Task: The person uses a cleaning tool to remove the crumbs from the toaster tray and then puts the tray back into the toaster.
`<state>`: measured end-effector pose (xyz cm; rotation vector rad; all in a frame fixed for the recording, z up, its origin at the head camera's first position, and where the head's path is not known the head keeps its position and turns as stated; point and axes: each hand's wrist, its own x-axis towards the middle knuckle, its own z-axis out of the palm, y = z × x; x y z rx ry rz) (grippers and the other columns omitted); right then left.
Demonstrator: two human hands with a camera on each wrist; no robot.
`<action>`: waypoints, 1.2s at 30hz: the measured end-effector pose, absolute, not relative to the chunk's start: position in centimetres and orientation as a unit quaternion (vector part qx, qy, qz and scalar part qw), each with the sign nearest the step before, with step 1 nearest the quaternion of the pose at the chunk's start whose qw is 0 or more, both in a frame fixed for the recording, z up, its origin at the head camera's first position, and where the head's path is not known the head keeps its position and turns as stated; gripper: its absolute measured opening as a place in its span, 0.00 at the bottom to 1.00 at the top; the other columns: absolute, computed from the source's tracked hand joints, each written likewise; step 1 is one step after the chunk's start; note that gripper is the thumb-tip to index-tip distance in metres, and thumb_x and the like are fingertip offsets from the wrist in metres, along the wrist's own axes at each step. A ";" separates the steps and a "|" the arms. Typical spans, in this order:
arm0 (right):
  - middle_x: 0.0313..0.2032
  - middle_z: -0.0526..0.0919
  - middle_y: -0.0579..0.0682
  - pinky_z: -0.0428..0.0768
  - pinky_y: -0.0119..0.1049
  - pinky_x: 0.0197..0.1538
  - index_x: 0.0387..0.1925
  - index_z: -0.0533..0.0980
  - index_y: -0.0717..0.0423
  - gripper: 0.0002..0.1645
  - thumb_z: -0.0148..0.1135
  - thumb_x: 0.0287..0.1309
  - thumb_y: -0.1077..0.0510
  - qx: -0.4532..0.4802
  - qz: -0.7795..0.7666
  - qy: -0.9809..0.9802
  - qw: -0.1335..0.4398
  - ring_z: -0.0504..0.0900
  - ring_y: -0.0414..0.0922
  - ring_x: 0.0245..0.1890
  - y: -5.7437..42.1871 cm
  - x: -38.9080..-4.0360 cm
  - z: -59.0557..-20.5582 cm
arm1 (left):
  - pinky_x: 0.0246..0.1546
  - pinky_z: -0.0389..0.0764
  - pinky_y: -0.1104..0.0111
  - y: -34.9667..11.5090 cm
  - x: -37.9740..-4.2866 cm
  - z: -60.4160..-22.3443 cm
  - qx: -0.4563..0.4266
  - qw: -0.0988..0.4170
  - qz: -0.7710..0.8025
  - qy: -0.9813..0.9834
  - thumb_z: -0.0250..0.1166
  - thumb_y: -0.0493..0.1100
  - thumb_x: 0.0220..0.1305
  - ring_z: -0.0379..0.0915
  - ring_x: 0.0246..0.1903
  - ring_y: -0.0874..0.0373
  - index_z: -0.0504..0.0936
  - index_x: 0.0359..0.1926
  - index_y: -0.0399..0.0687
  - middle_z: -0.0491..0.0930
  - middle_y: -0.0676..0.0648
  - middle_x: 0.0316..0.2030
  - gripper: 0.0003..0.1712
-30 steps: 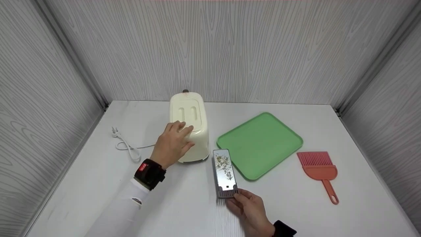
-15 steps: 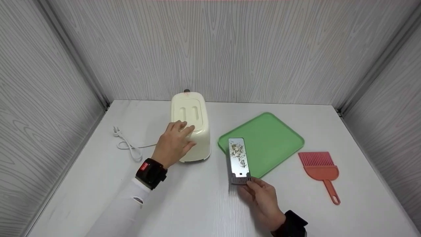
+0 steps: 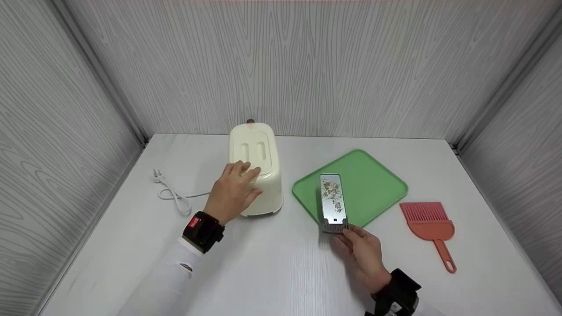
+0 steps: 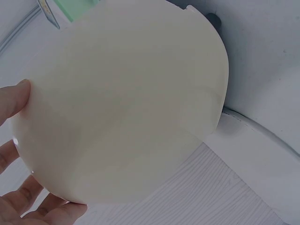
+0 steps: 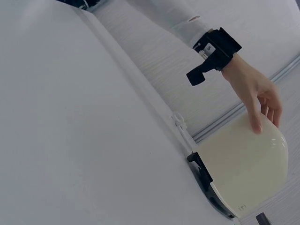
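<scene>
My left hand point(image 3: 232, 193) rests on the near top edge of a cream toaster point(image 3: 259, 193), its lid on top. Its bent, spread fingers touch the lid side and the thumb lies against the near end; the left wrist view shows those fingertips point(image 4: 23, 91) on the cream shell. My right hand point(image 3: 362, 254) pinches the dark slotted end of a shiny crumb tray point(image 3: 329, 208). Brown crumbs point(image 3: 333, 193) lie scattered on it. The crumb tray hangs level-looking over the left part of a green tray point(image 3: 373, 180). The right wrist view does not show the right fingers.
To the right of the green tray lies a red-orange brush with its dustpan-like holder point(image 3: 428, 228), handle toward me. A white power cord with a plug point(image 3: 169, 188) lies left of the toaster. Grey wood-grain walls point(image 3: 307, 66) enclose the white table point(image 3: 263, 272) on several sides.
My right hand has carried the crumb tray rightward and away from me, from beside the toaster to over the green tray. The left hand and toaster have stayed put.
</scene>
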<state>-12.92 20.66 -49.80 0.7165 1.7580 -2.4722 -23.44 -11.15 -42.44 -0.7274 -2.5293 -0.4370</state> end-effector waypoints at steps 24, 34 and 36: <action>0.40 0.88 0.47 0.89 0.29 0.57 0.74 0.60 0.72 0.29 0.51 0.78 0.65 0.231 -0.809 0.540 0.034 0.90 0.35 0.42 22.8 -14.4 -48.9 | 0.80 0.63 0.40 -9.7 -22.1 -43.5 -0.251 0.262 -0.258 -0.895 0.75 0.48 0.65 0.68 0.72 0.32 0.81 0.62 0.37 0.79 0.32 0.62 0.29; 0.39 0.90 0.44 0.88 0.28 0.57 0.77 0.57 0.73 0.32 0.51 0.78 0.65 0.222 -0.804 0.550 0.034 0.90 0.34 0.42 23.0 -14.7 -48.7 | 0.57 0.84 0.60 -5.3 -19.2 -44.8 -0.256 0.306 -0.383 -0.833 0.75 0.43 0.66 0.79 0.54 0.49 0.87 0.54 0.39 0.86 0.43 0.49 0.19; 0.39 0.90 0.44 0.88 0.28 0.57 0.77 0.57 0.72 0.32 0.51 0.78 0.65 0.226 -0.805 0.547 0.035 0.90 0.34 0.41 23.0 -14.8 -48.5 | 0.55 0.85 0.61 -4.4 -18.7 -45.1 -0.259 0.289 -0.405 -0.828 0.75 0.44 0.66 0.80 0.53 0.50 0.87 0.53 0.39 0.87 0.44 0.49 0.18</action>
